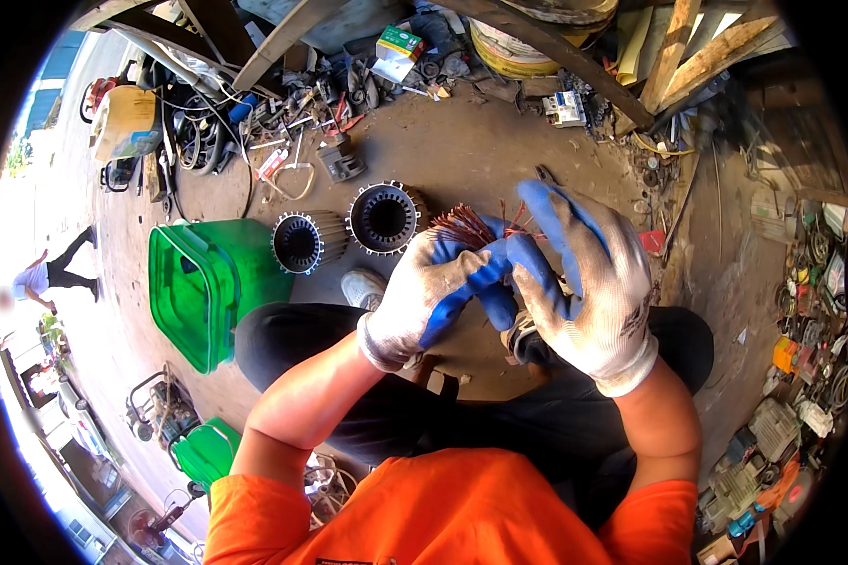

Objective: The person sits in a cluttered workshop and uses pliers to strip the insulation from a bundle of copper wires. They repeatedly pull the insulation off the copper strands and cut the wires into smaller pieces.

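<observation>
My left hand [442, 289], in a white knit glove with blue coated fingers, grips a bundle of thin copper wires [463, 224]. Their cut ends fan out to the left above the thumb. Close against it is my right hand [593, 289], gloved the same way, its index finger raised. A few loose copper strands [519, 215] stand up between the two hands; whether the right fingers pinch any is hidden. On the floor beyond my left hand stand two cylindrical motor stator cores, one [333, 239] leaning sideways in view and one [359, 229] with its slotted bore facing up.
A green plastic bucket [261, 261] lies left of the cores. Cables, metal scraps and a yellow-white pail [509, 53] line the back under wooden beams [572, 67]. Motor parts [774, 431] crowd the right edge. A person [35, 279] walks outside at far left.
</observation>
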A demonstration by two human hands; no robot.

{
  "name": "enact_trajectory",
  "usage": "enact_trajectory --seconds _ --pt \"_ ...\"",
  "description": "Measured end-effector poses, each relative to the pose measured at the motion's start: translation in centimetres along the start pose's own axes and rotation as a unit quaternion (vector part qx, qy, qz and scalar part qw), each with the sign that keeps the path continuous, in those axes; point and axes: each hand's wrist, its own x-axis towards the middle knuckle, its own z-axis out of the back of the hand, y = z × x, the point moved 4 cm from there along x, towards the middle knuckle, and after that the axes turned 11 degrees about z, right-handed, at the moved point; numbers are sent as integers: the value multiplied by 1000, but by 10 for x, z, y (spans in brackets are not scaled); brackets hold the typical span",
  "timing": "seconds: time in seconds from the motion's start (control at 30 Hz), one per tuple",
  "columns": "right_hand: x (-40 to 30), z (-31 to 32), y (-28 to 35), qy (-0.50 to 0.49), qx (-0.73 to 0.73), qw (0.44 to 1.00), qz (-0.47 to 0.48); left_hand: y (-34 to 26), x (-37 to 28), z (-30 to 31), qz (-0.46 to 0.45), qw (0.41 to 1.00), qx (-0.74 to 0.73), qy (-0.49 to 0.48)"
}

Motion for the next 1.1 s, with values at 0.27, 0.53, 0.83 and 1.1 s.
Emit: enact_trajectory --seconds 0.27,0.53,0.83,1.1 --pt "0 2 -8 -30 165 985 -49 -12 -3 -8 9 998 -52 35" --pt "3 19 -29 -56 263 956 -119 -16 -3 -9 21 999 -28 35" --pt "-81 -111 -219 123 39 875 -467 -16 4 0 24 999 -43 -10" --pt "-212 -225 -243 380 -202 770 -471 -14 -1 19 32 993 -104 -38"
